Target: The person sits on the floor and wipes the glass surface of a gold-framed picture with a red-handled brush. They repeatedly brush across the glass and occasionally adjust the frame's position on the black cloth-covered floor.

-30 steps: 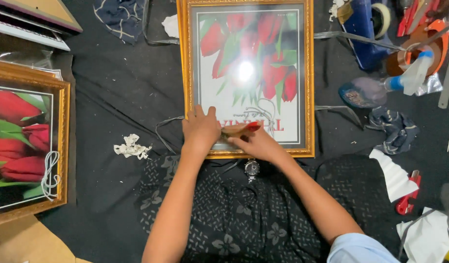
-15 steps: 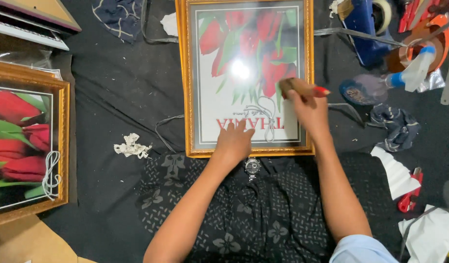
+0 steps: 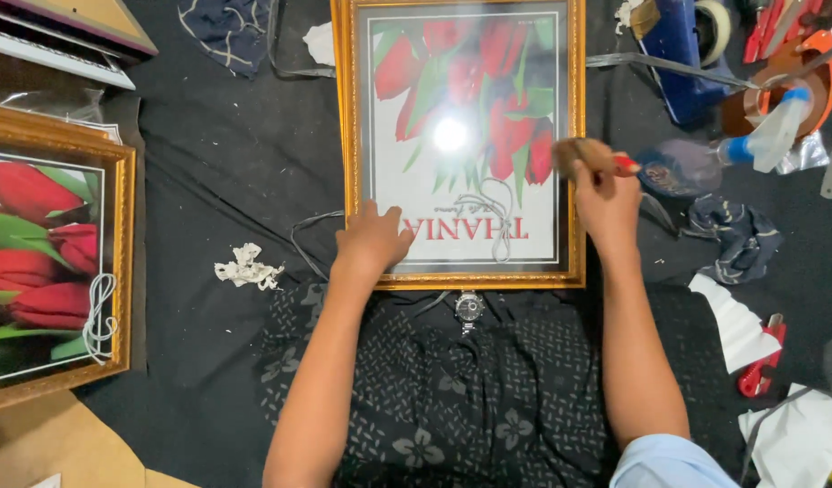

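On the black cloth (image 3: 217, 181) spread under everything, I see a gold-framed picture of red tulips (image 3: 461, 136) lying flat at the middle of the far edge. My left hand (image 3: 373, 239) rests on its lower left part, fingers spread and pressed to the glass, grasping nothing. My right hand (image 3: 606, 194) sits at the frame's right rail, its grip clenched around a small tool with a brownish handle and a red tip (image 3: 601, 158), which is blurred, so I cannot tell its kind. A bright light glare sits on the glass at the middle.

At the cloth's left edge lies a second gold-framed tulip picture (image 3: 50, 271), with a loop of white cord (image 3: 98, 312) on its right side. Between the two frames lies a crumpled white scrap (image 3: 246, 268). Toward the far right corner I see a clear spray bottle (image 3: 705, 163) on its side, just beside my right hand, and a tape dispenser (image 3: 777, 72) beyond it. A red-handled cutter (image 3: 761, 357) lies near the right edge beside white paper (image 3: 730, 321).
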